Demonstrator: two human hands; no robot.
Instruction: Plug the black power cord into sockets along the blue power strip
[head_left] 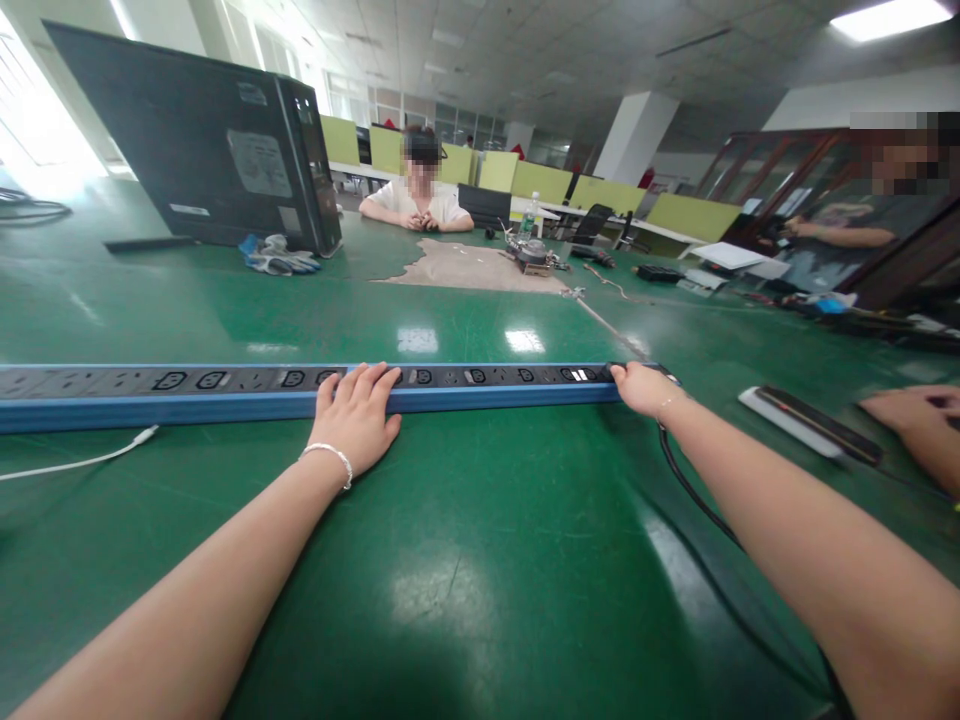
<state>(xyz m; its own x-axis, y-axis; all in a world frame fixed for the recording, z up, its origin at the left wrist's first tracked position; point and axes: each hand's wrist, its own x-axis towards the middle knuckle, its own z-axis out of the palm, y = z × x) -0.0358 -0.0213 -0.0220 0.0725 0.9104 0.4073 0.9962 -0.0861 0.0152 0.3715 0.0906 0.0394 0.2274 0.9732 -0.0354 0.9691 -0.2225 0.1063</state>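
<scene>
Near tabletop [510, 500] — room to pass; blue power strip [480, 390] blocks ahead; black cable [688, 485] at right.

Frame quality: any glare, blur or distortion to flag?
Head view: upper-left window blown out; head view: glare patches on the green tabletop; head view: black computer case looks stretched, blue power strip looks smeared toward frame left.
</scene>
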